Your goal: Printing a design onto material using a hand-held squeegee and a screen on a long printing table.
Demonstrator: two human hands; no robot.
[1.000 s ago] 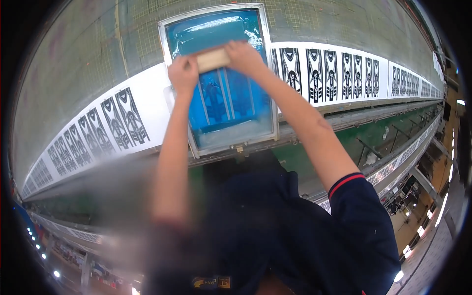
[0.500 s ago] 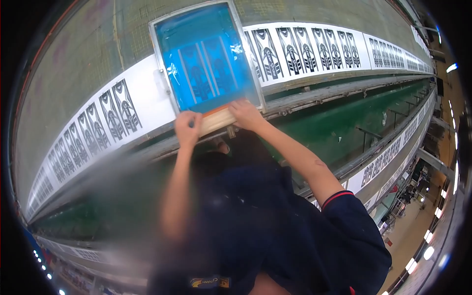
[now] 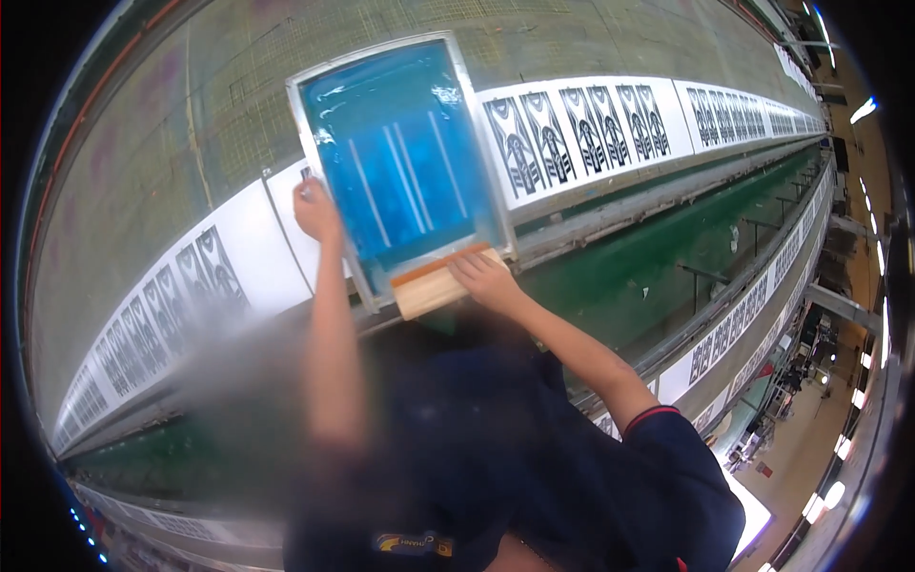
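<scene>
A silkscreen frame [image 3: 465, 76] with pale metal edges and blue mesh [image 3: 400, 105] lies over the row of white sheets; light stripes show through the mesh. My left hand [image 3: 316, 210] is closed at the frame's left side, fingers curled on its edge; the exact part held is hidden. At the frame's near end lies a squeegee with a wooden handle [image 3: 429, 294] and an orange-brown blade. My right hand [image 3: 484, 280] rests on the handle's right part, fingers bent over the wood.
White sheets with black printed patterns [image 3: 591, 129] run along the table [image 3: 534, 38] on both sides. A metal rail [image 3: 610, 224] edges the table nearest me. Beyond a green floor strip [image 3: 629, 276], another printed row [image 3: 734, 329] lies to the right.
My left hand has come off the squeegee and moved to the frame's left side. My right hand stays on the squeegee. The whole view has shifted, with the frame now lower in the picture.
</scene>
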